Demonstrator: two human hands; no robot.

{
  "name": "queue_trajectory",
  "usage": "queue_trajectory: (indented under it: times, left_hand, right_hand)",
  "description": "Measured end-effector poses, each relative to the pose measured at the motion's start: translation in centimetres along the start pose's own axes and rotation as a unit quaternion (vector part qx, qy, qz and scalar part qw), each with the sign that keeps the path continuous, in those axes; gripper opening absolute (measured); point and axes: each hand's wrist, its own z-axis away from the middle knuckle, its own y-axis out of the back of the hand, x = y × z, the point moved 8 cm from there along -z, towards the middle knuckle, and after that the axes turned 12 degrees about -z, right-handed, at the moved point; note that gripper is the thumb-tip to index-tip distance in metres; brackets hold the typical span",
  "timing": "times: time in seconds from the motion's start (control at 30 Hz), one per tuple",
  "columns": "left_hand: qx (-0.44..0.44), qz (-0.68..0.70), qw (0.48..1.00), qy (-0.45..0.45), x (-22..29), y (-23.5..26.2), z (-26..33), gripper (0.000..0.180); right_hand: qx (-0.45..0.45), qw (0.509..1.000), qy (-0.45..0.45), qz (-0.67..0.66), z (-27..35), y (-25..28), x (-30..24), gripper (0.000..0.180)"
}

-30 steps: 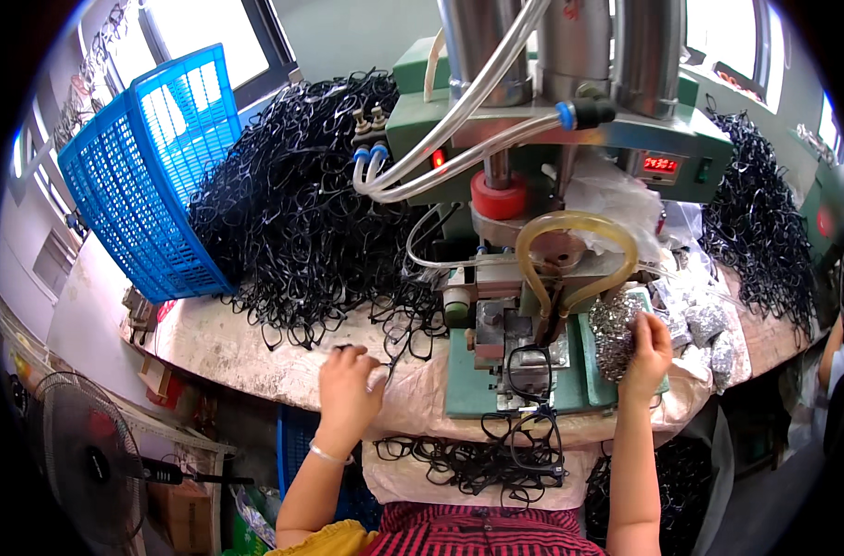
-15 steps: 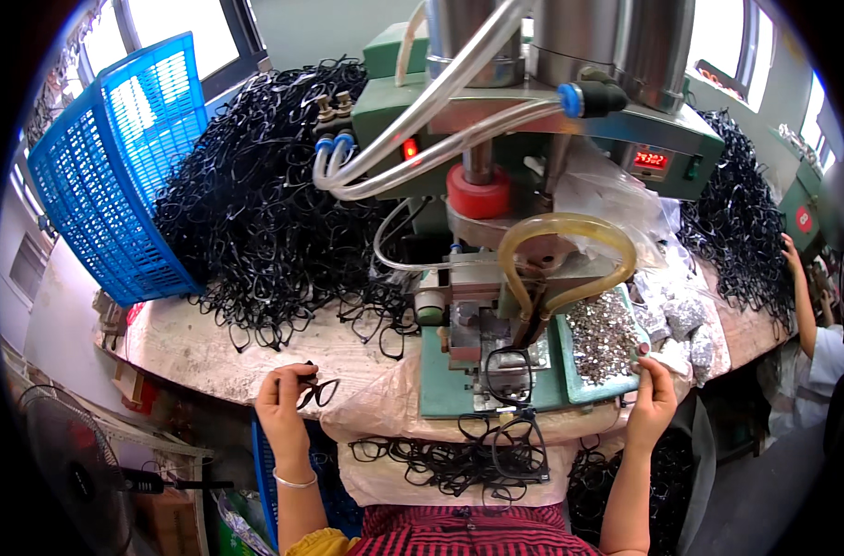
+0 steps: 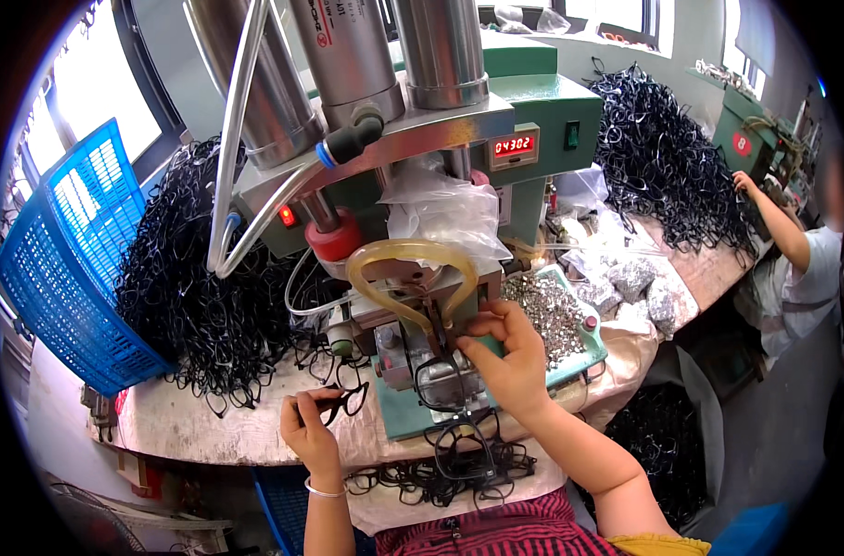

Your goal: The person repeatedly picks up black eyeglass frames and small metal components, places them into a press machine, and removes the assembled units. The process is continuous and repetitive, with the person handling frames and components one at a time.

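Observation:
My left hand (image 3: pixel 313 437) is closed on a black eyeglass frame (image 3: pixel 353 400), held just above the table left of the press. My right hand (image 3: pixel 509 360) reaches in under the press head, its thumb and fingertips drawn together beside the fixture; whatever they hold is too small or hidden to make out. Another black eyeglass frame (image 3: pixel 461 448) hangs at the fixture's front, its upper part among the metal parts. A yellowish tube (image 3: pixel 413 248) loops over the fixture. Right of it, small metal pieces (image 3: pixel 550 320) fill a green tray (image 3: pixel 581 358).
Eyeglass frames are heaped at the left (image 3: pixel 190 278), the far right (image 3: pixel 663 148) and on the cloth before me (image 3: pixel 376 477). A blue basket (image 3: pixel 79 278) leans at the left. Silvery bags (image 3: pixel 635 278) lie past the tray. Another person's arm (image 3: pixel 781 222) reaches in at right.
My right hand has gone from the tray's right edge leftward to the fixture under the press. The left hand still holds its eyeglass frame. The whole view has shifted and tilted.

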Motion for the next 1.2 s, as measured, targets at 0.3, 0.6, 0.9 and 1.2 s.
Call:
queue_trajectory:
  times: [0.3,0.6,0.9,1.2]
  left_hand:
    - [-0.037,-0.01,0.949,-0.312,18.8,-3.1,-4.5,0.037]
    - [-0.038,0.02,0.942,-0.332,18.4,-3.4,-4.7,0.037]
    - [-0.013,0.02,0.951,-0.309,18.2,-2.3,-2.1,0.038]
    - [0.014,0.028,0.969,-0.243,17.2,-3.2,-4.7,0.035]
  right_hand:
    - [-0.021,0.996,-0.031,-0.075,-0.5,-1.2,-0.6,0.049]
    - [-0.042,0.997,-0.02,-0.063,0.0,-2.1,-1.6,0.054]
    - [-0.025,0.992,-0.023,-0.122,0.3,-2.1,-0.1,0.057]
    - [-0.037,0.984,0.007,-0.172,0.5,-2.5,1.7,0.06]
